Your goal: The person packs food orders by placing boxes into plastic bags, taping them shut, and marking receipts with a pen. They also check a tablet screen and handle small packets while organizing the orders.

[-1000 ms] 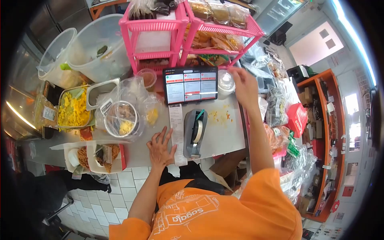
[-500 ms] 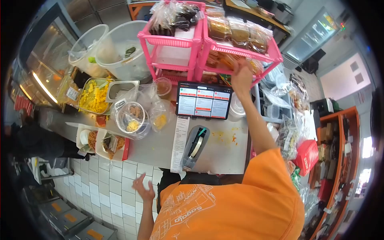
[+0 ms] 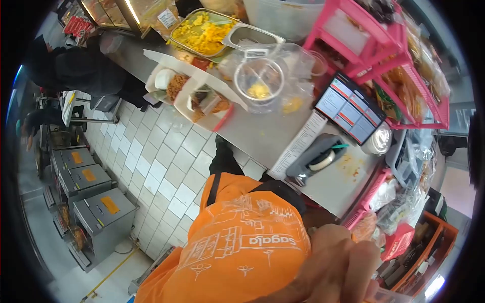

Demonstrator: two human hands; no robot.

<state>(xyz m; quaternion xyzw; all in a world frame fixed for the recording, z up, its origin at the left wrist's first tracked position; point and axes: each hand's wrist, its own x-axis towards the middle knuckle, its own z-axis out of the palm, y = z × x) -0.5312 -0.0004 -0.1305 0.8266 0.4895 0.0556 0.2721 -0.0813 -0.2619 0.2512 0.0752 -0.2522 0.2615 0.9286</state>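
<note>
At the lower right, very near the camera, my right hand (image 3: 361,260) shows bent fingers pressed together. Whatever lies inside them is hidden. Blurred skin beside it seems to be my left hand (image 3: 318,270), overlapping it, and its fingers cannot be made out. Both are in front of my orange shirt (image 3: 237,252), below the counter's front edge. On the steel counter (image 3: 247,139) are a grey tape dispenser (image 3: 316,159), a long printed receipt (image 3: 298,144) and a tablet (image 3: 350,107). Two open food boxes (image 3: 202,103) hold fried food and wrapped items.
A metal tray of yellow food (image 3: 204,33) and a bagged clear tub (image 3: 259,81) stand further back. Pink racks (image 3: 358,38) rise at the right. Plastic packaging (image 3: 404,202) crowds the right side. A person in dark clothes (image 3: 91,70) stands at left, above grey cabinets (image 3: 103,217).
My view has swung left and down. My right hand has left the pink rack and come back close to my body. My left hand is no longer spread over the floor at left.
</note>
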